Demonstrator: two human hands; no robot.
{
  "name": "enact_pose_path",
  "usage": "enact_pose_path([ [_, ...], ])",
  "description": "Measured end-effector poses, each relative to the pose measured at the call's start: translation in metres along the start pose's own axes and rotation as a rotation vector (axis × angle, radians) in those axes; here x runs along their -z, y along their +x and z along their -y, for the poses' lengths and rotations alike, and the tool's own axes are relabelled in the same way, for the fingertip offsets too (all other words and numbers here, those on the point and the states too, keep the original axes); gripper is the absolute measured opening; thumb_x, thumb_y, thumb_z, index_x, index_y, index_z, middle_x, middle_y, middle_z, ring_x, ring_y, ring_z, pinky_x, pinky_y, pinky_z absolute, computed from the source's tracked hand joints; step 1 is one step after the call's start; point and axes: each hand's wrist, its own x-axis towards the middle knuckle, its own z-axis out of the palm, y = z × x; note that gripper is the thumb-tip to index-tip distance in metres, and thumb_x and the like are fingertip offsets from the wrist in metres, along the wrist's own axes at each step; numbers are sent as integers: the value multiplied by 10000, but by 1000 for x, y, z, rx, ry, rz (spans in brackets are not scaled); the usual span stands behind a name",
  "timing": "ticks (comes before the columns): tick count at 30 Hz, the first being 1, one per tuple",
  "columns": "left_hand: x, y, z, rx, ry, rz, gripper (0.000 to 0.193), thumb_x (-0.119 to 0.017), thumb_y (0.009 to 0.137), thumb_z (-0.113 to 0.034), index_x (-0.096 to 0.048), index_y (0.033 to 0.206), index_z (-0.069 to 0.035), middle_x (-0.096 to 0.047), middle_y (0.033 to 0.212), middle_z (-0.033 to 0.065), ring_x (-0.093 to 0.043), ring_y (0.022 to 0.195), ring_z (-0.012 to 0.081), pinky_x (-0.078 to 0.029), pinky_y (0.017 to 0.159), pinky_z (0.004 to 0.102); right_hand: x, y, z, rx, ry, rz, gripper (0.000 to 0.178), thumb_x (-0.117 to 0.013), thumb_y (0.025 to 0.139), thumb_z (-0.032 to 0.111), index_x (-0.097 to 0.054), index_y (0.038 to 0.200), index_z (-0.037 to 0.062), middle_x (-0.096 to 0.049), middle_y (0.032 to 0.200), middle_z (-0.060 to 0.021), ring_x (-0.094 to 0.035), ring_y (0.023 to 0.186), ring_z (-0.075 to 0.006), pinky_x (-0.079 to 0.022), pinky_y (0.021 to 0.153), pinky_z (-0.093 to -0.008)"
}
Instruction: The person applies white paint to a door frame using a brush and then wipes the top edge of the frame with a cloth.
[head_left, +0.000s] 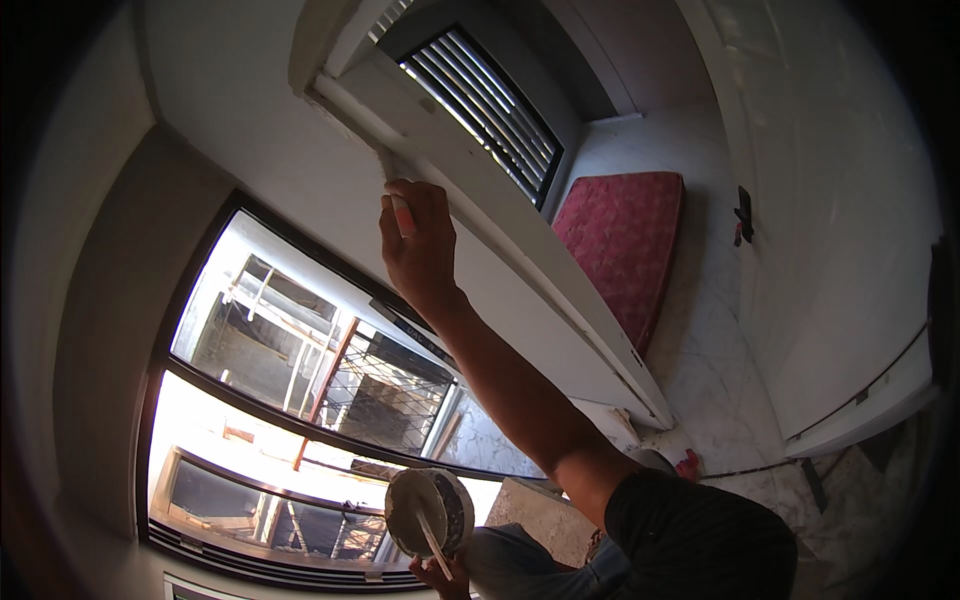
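Note:
My right hand (418, 240) is raised on an outstretched arm, its fingers closed round a small hand tool (403, 215) with a pale handle and an orange patch. The working end is mostly hidden, close against the edge of the white door frame (470, 215). Low in the view, my left hand (440, 578) is closed at the near rim of a round bucket (460, 508). A pale stick (430, 530) leans in the bucket, its lower end by my left fingers. What the bucket contains is hard to make out.
A large dark-framed window (300, 425) lies to the left. Beyond the frame, a red mattress (625, 245) lies on a marble-look floor (700, 370), near a slatted window (490, 110). A white door (850, 250) with a dark handle (744, 215) stands at the right.

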Motion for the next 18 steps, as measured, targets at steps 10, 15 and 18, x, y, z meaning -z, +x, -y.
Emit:
enact_pose_path([
  [10,-20,-2,-3,94,-221,87,763,-714,773,-18,-230,1338,-183,-475,1350,179,-600,1091,292,-575,862,418,8,-2,-15,83,-52,-7,185,-639,868,36,-603,1047,65,-604,982,-113,-591,925,-300,-504,796,-405],
  [15,8,-1,6,-144,161,2,524,-545,914,-359,-342,1356,-165,-519,1360,149,-605,1106,292,-546,881,470,3,-4,-8,76,-44,-16,174,-641,864,32,-604,1032,57,-613,979,-103,-589,922,-295,-505,793,-399],
  [18,8,0,19,-353,560,26,545,-478,921,-465,-388,1359,-154,-555,1337,138,-617,1093,294,-527,889,498,6,-6,-10,71,-38,-13,168,-641,862,28,-603,1024,57,-614,977,-101,-588,918,-292,-506,790,-396],
])
